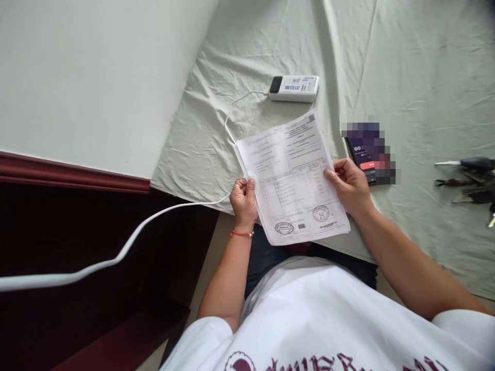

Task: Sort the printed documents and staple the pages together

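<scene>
A stack of printed papers (292,180) is held up by its two side edges over the near edge of the cloth-covered table. On the top sheet are a table of text and two round stamps near the bottom. My left hand (243,198) is closed on the left edge, thumb on top; a red bracelet circles that wrist. Pinching the right edge is my right hand (350,185), its thumb on the front and its fingers behind. A phone (363,154), partly blurred out, lies just beyond the right hand.
Behind the papers sits a white power bank (294,88). Its white cable (116,255) passes behind the papers and off to the left. Several keys (469,178) lie at the far right on the wrinkled pale green cloth (417,77). A dark red wooden edge (73,172) is at left.
</scene>
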Demonstrator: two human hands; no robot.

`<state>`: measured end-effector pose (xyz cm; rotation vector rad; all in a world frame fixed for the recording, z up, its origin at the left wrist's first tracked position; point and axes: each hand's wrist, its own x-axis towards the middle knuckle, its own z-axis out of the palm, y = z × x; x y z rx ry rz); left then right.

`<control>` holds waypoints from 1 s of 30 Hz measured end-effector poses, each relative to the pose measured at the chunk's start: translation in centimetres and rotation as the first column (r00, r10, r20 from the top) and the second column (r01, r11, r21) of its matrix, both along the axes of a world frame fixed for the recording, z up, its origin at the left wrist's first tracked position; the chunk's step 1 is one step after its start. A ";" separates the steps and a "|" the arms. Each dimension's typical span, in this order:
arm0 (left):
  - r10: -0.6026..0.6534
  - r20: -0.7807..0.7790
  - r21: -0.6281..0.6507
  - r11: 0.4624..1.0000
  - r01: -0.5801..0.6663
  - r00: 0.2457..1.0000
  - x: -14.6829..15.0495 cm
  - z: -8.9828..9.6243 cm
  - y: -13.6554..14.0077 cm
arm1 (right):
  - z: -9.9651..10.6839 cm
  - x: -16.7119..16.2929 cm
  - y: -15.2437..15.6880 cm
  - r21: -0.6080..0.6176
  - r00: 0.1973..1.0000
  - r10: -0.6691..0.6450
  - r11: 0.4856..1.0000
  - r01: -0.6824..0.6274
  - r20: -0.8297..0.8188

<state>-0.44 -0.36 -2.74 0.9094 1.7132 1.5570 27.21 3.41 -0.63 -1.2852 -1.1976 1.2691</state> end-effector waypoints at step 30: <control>0.009 0.106 0.143 0.989 -0.024 0.994 0.2 0.5 0.2 | -1.2 0.7 0.0 0.117 0.999 0.013 0.993 -0.017 0.035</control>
